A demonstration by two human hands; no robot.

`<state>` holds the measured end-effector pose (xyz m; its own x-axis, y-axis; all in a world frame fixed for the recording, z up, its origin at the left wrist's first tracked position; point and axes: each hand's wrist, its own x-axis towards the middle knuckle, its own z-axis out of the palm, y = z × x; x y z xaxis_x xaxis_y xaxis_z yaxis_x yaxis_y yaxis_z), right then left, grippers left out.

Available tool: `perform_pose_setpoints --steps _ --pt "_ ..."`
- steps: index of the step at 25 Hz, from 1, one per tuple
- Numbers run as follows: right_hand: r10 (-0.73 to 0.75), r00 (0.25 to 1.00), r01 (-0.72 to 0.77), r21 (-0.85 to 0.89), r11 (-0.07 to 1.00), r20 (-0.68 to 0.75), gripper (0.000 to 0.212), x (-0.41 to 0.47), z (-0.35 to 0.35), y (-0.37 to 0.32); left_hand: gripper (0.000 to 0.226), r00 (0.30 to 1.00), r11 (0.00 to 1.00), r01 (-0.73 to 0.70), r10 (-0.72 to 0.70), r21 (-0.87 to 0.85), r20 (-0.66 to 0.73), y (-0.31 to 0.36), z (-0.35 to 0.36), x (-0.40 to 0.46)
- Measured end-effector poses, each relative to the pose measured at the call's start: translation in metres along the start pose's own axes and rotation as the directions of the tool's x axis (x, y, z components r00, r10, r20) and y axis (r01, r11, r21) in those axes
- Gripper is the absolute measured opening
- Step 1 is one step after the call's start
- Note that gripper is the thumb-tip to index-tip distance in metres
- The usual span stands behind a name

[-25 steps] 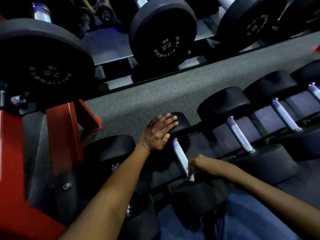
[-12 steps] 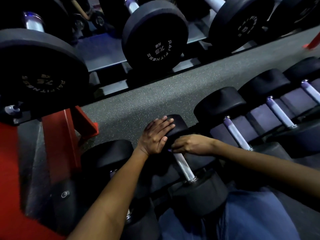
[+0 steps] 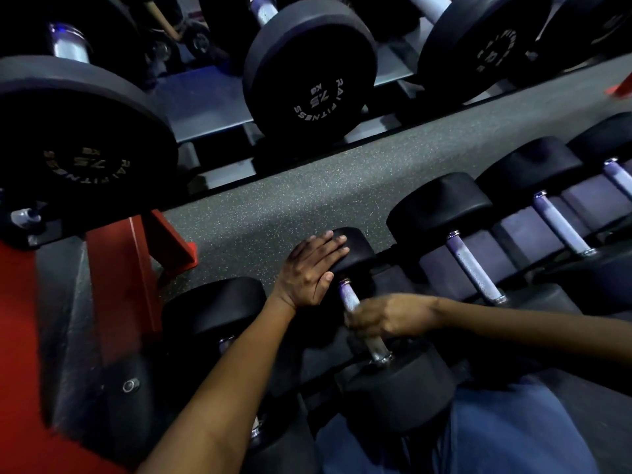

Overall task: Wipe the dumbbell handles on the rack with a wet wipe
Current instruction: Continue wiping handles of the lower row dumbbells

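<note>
A black dumbbell lies on the lower rack in front of me, its metal handle (image 3: 349, 295) running from the far head (image 3: 355, 251) down to the near head (image 3: 403, 388). My left hand (image 3: 309, 271) rests flat with straight fingers on the far head. My right hand (image 3: 386, 316) is curled round the middle of the handle. The wet wipe is hidden inside that grip. More dumbbell handles (image 3: 475, 265) (image 3: 561, 222) lie on the rack to the right.
Larger 7.5 kg dumbbells (image 3: 314, 73) sit on the upper shelf at the back. A red rack post (image 3: 119, 285) stands at the left. Speckled grey floor (image 3: 307, 196) shows between the tiers. Another dumbbell (image 3: 212, 309) lies under my left forearm.
My right hand slid from the handle's near end up to its far end, then back down to the middle. My left hand stayed on the far head.
</note>
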<state>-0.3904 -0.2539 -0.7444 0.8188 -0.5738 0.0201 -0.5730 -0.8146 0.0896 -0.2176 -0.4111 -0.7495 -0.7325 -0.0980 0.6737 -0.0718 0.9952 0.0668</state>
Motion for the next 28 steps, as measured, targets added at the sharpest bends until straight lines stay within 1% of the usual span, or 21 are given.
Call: perform_pose_setpoints --steps 2,3,5,7,9,11,13,14,15,16,17,18,19,20,21,22,23,24,25,27,28 --pt "-0.164 0.975 0.138 0.167 0.976 0.15 0.009 0.009 0.0 -0.011 0.053 1.0 1.0 0.021 -0.021 -0.004 0.006 -0.001 -0.001 0.001" --pt "-0.132 0.962 0.096 0.158 0.983 0.237 0.007 0.019 -0.006 -0.007 0.054 0.999 1.0 0.029 -0.029 -0.006 0.014 -0.001 -0.001 0.002" --pt "0.081 0.951 -0.071 -0.045 0.996 0.297 0.008 0.045 -0.018 0.004 0.055 0.999 1.0 0.026 -0.026 0.0 0.02 0.0 -0.001 0.001" --pt "0.184 0.874 -0.115 -0.175 0.978 0.45 0.015 0.062 -0.022 -0.008 0.055 1.0 1.0 0.013 -0.014 0.008 0.017 0.001 -0.001 0.0" --pt "0.165 0.784 -0.177 -0.039 0.983 0.599 0.022 0.053 -0.012 -0.026 0.055 1.0 1.0 0.02 -0.021 0.011 0.008 0.0 -0.001 0.002" --pt "0.117 0.801 -0.32 0.256 0.912 0.587 0.023 0.029 -0.021 -0.035 0.054 1.0 1.0 0.026 -0.026 0.013 0.01 0.0 -0.001 0.001" --pt "0.149 0.828 -0.475 0.535 0.699 0.54 0.034 -0.001 -0.035 -0.026 0.053 1.0 1.0 0.013 -0.013 0.014 0.003 0.0 -0.001 -0.001" --pt "0.221 0.809 -0.559 0.597 0.576 0.544 0.037 -0.015 -0.042 -0.021 0.052 1.0 1.0 0.006 -0.006 0.012 -0.004 0.0 0.0 -0.001" --pt "0.34 0.743 -0.662 0.56 0.499 0.576 0.035 -0.022 -0.045 -0.02 0.053 1.0 1.0 0.004 -0.004 0.012 -0.009 0.001 0.0 0.0" --pt "0.501 0.631 -0.775 0.447 0.447 0.593 0.03 -0.026 -0.039 -0.016 0.053 1.0 1.0 0.008 -0.007 0.009 -0.005 -0.001 0.0 0.0" --pt "0.642 0.478 -0.878 0.357 0.32 0.599 0.026 -0.025 -0.029 -0.014 0.053 1.0 1.0 0.011 -0.011 0.006 0.0 -0.002 0.0 0.001" --pt "0.691 0.362 -0.92 0.359 0.156 0.626 0.023 -0.019 -0.017 -0.014 0.053 1.0 1.0 0.012 -0.012 0.011 -0.005 -0.002 0.0 0.0" --pt "0.621 0.312 -0.901 0.431 -0.046 0.719 0.023 -0.009 -0.003 -0.011 0.053 1.0 1.0 0.01 -0.01 0.023 -0.014 0.0 0.0 0.0" --pt "0.535 0.369 -0.778 0.568 -0.27 0.76 0.028 0.006 0.007 -0.008 0.052 1.0 1.0 0.01 -0.01 0.027 -0.016 0.0 0.001 0.0" --pt "0.515 0.396 -0.573 0.643 -0.508 0.76 0.035 0.019 0.014 -0.002 0.052 1.0 1.0 0.008 -0.008 0.023 -0.01 -0.001 0.001 0.0" --pt "0.534 0.376 -0.359 0.65 -0.67 0.757 0.038 0.028 0.015 0.006 0.051 1.0 1.0 0.006 -0.006 0.024 -0.007 -0.001 0.001 0.001" --pt "0.548 0.366 -0.213 0.641 -0.738 0.752 0.037 0.03 0.016 0.009 0.051 1.0 1.0 0.009 -0.008 0.029 -0.009 0.0 0.001 0.001" --pt "0.521 0.405 -0.13 0.612 -0.78 0.751 0.033 0.028 0.016 0.007 0.051 1.0 1.0 0.013 -0.012 0.028 -0.012 0.0 0.001 0.002" --pt "0.467 0.459 -0.164 0.589 -0.792 0.756 0.03 0.022 0.015 0.002 0.051 1.0 1.0 0.016 -0.016 0.023 -0.012 0.0 0.001 0.002" --pt "0.317 0.539 -0.474 0.592 -0.652 0.78 0.032 0.004 0.018 -0.012 0.05 1.0 1.0 0.013 -0.012 0.027 -0.02 0.001 0.0 0.0" --pt "0.286 0.545 -0.553 0.594 -0.584 0.788 0.036 0.001 0.015 -0.013 0.05 1.0 1.0 0.01 -0.009 0.028 -0.022 0.001 -0.001 0.001"
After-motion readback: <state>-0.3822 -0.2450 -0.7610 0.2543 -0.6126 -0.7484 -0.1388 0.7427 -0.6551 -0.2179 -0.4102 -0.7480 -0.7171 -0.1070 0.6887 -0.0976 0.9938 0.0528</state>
